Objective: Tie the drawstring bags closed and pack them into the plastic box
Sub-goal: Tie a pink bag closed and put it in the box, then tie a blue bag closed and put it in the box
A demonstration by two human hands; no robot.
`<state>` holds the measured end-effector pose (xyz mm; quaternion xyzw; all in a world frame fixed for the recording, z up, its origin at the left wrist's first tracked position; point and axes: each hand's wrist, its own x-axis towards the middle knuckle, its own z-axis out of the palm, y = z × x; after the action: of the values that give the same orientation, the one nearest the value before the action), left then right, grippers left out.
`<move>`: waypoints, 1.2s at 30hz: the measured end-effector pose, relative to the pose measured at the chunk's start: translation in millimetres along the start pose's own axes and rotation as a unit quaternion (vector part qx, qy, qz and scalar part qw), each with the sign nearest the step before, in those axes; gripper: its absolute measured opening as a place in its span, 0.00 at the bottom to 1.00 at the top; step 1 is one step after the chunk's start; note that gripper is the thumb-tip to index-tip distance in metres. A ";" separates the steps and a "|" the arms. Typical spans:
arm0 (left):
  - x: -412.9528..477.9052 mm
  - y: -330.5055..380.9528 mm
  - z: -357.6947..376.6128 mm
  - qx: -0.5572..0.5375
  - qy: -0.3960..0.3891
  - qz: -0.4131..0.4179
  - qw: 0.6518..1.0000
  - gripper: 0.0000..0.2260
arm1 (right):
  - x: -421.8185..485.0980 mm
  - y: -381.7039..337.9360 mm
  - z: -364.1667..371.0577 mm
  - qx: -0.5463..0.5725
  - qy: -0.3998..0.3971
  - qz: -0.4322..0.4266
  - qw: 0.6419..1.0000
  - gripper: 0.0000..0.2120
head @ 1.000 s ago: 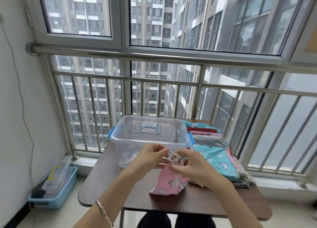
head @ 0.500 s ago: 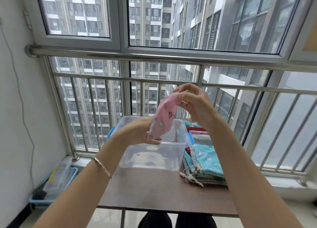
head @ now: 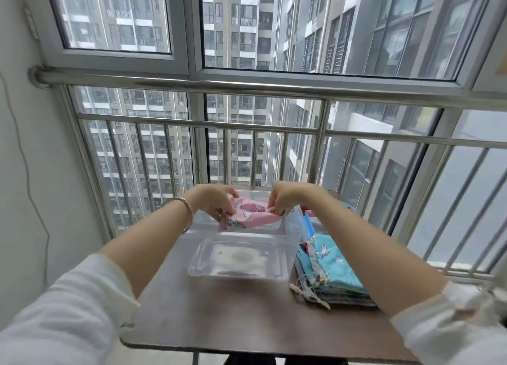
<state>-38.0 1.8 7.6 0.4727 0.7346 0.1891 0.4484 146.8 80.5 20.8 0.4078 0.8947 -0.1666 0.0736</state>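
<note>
Left hand fingers curled, pinching left edge of pink bag. Right hand fingers curled, pinching right edge. Both palms down, wrists bent, forearms stretched forward, near parallel. Bag spread between hands over far half of plastic box, sagging into open top; contact with box floor cannot tell. Bracelet on left wrist. Stack of folded bags just right of box. Box sits on brown table.
</note>
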 end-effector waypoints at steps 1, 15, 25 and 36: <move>7.9 -2.6 4.3 0.049 -0.013 -0.020 0.999 0.28 | 9.9 -5.2 7.7 -0.052 -0.019 0.014 0.998 0.13; 45.2 -5.6 42.3 0.405 -0.106 -0.115 0.901 0.21 | 35.5 -25.3 60.0 -0.183 -0.093 0.092 0.974 0.18; 32.4 78.6 73.4 0.176 0.223 0.189 0.940 0.08 | -6.8 20.0 -10.3 0.096 0.112 -0.005 0.989 0.08; -22.9 126.3 239.2 0.360 0.139 0.272 0.882 0.08 | -136.0 141.4 60.7 0.192 0.135 0.052 0.971 0.09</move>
<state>232.1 7.9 -18.8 0.7516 0.6495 0.0900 0.0715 342.5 49.4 -33.3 0.4789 0.8254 -0.2742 -0.1189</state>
